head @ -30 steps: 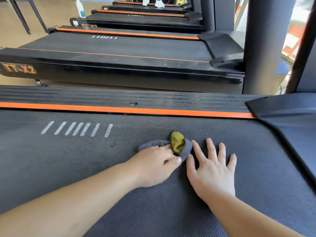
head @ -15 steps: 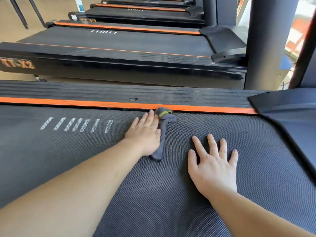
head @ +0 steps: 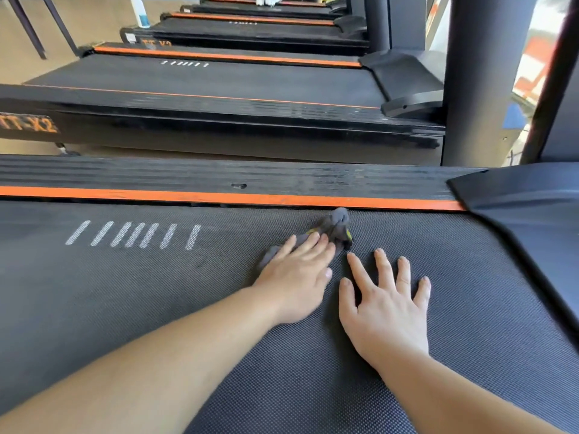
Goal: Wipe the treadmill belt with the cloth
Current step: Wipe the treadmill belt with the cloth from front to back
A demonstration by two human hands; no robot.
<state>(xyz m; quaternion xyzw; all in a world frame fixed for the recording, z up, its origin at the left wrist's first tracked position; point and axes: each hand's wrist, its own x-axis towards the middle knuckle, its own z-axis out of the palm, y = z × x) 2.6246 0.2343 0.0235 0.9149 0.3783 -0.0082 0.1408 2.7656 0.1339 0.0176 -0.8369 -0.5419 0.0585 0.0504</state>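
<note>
Wiping a treadmill belt (head: 150, 314), a person leans over it from the near side, both bare forearms reaching forward. The left hand (head: 297, 277) lies on a bunched grey cloth (head: 336, 225) with a touch of yellow in it. Its fingers (head: 310, 242) are straight and press the cloth flat against the belt rather than curling round it. The cloth sits close to the belt's far edge, its tip almost touching the orange stripe (head: 156, 194) along the side rail.

The right hand (head: 385, 311) rests just beside the left, palm down on the bare belt, fingers spread and holding nothing; it has not moved over the last second.

A second ago the cloth was nearer the middle of the belt. It was then pushed up to the far edge, and has now slid along that edge toward the right hand, away from the white dashes (head: 134, 234) printed on the belt.

This suggests back-and-forth strokes are under way, with much of the belt probably still to cover. More treadmills (head: 219, 83) stand in a row beyond.
</note>
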